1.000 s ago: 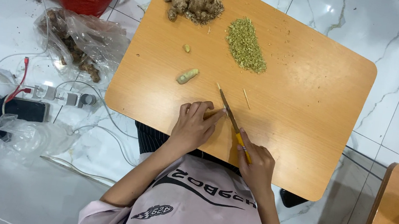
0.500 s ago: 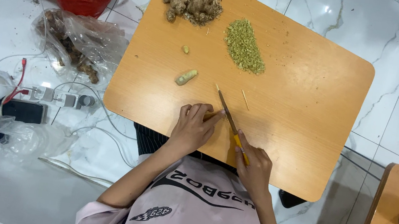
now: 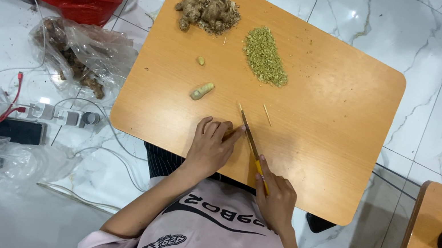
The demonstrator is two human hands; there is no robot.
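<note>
While the left hand (image 3: 210, 148) lies curled on the wooden table (image 3: 341, 129), its fingertips press down on a small yellow piece (image 3: 229, 134) that is mostly hidden under them, so I cannot tell its full shape. It looks like a bit of ginger root, and I think it is light, hard and a little bumpy, so it could roll or slip; holding it flat from the top, back from the blade, seems the safe way. Touching that piece, just right of the fingers, is the knife (image 3: 249, 140). Its thin blade looks stiff and sharp, and its yellow handle is the place to hold. The right hand (image 3: 278, 200) is closed around that handle, which covers most of it. Beyond the hands lie a small root piece (image 3: 202, 91), a brown root clump (image 3: 208, 11) and a green chopped pile (image 3: 265, 56). The person's lap and legs are hidden under the table.
</note>
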